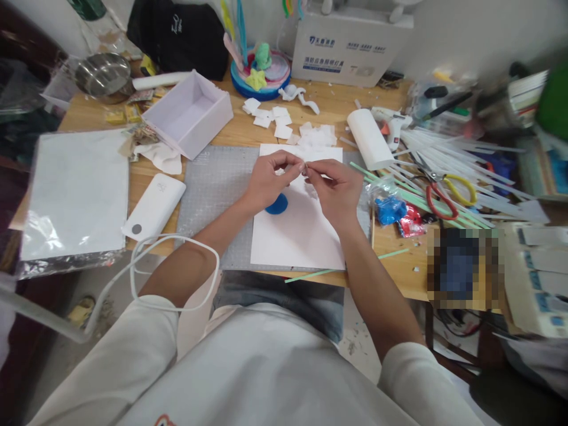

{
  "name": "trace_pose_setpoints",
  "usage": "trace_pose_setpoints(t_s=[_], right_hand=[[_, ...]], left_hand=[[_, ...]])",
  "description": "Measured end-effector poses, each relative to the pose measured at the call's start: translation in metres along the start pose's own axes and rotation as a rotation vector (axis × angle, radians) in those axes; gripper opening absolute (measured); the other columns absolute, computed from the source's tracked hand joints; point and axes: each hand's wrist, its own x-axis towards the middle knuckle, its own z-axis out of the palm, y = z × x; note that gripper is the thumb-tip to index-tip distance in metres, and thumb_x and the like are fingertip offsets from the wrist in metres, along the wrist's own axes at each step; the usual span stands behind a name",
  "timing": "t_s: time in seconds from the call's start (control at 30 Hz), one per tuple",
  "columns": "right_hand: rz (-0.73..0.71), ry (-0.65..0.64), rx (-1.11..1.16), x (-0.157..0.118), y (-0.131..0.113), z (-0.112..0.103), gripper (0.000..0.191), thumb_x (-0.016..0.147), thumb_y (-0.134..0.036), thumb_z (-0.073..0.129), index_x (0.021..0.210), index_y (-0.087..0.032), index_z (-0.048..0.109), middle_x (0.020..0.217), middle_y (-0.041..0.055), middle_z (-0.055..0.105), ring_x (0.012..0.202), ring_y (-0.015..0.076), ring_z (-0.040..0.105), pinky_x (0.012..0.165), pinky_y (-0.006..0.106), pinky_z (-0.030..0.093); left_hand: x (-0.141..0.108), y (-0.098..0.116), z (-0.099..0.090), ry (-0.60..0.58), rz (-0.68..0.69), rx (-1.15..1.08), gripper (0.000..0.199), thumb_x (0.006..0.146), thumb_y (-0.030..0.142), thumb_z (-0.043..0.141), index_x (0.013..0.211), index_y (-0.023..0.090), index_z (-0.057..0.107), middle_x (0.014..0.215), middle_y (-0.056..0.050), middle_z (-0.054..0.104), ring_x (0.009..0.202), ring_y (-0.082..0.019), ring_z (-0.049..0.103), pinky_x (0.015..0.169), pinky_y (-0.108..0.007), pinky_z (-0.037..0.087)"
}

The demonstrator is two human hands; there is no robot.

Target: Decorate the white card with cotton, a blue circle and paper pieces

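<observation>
Over a sheet of white paper (297, 242), the fingertips of both my hands meet in a pinch. My left hand (271, 176) and my right hand (336, 188) share something tiny and pale between thumbs and forefingers, too small to name. A flat blue disc (276, 204) lies on the paper just below my left hand. The paper rests on a grey cutting mat (213, 195). Small pieces of white paper (317, 135) are scattered past my fingertips.
A lilac open box (190, 115) and a white power bank (155, 207) with a looped cable stand left. Right are a paper roll (370, 139), a glue gun (394, 127), scissors (444, 183) and many plastic strips. A blue-rimmed round base with coloured shapes (261, 77) stands behind.
</observation>
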Motion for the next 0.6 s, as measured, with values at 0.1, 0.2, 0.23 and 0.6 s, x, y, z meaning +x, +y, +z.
trace_pose_setpoints(t_s=[0.1, 0.2, 0.23, 0.6], right_hand=[[-0.035, 0.020, -0.026, 0.0001, 0.0009, 0.0004, 0.012, 0.090, -0.023, 0.070, 0.095, -0.026, 0.081, 0.094, 0.0014, 0.078, 0.077, 0.0140, 0.073, 0.068, 0.030, 0.065], [-0.072, 0.033, -0.128, 0.0004, -0.0009, 0.0000, 0.014, 0.091, -0.022, 0.069, 0.094, -0.026, 0.081, 0.094, 0.0015, 0.079, 0.076, 0.0140, 0.073, 0.066, 0.029, 0.064], [-0.087, 0.033, -0.162, 0.0006, -0.0019, -0.0003, 0.014, 0.091, -0.022, 0.068, 0.093, -0.026, 0.081, 0.094, 0.0016, 0.079, 0.076, 0.0142, 0.073, 0.066, 0.029, 0.063], [-0.153, 0.038, -0.277, 0.0013, -0.0064, -0.0009, 0.015, 0.091, -0.020, 0.068, 0.094, -0.026, 0.082, 0.094, 0.0031, 0.081, 0.078, 0.0151, 0.074, 0.067, 0.028, 0.061]], left_hand=[[-0.0009, 0.0027, -0.0003, -0.001, -0.021, -0.027, 0.020, 0.088, 0.037, 0.074, 0.084, 0.018, 0.076, 0.088, -0.005, 0.074, 0.076, -0.012, 0.063, 0.056, -0.021, 0.048], [-0.0015, 0.0045, -0.0004, 0.006, -0.035, -0.038, 0.021, 0.086, 0.038, 0.077, 0.083, 0.018, 0.077, 0.086, -0.004, 0.073, 0.075, -0.012, 0.062, 0.057, -0.022, 0.049], [-0.0015, 0.0047, -0.0004, 0.011, -0.038, -0.036, 0.020, 0.085, 0.037, 0.077, 0.082, 0.018, 0.077, 0.085, -0.004, 0.073, 0.075, -0.011, 0.062, 0.058, -0.022, 0.049], [-0.0005, 0.0013, 0.0009, 0.011, -0.102, -0.040, 0.020, 0.083, 0.037, 0.077, 0.085, 0.017, 0.077, 0.085, -0.004, 0.075, 0.074, -0.011, 0.062, 0.058, -0.021, 0.047]])
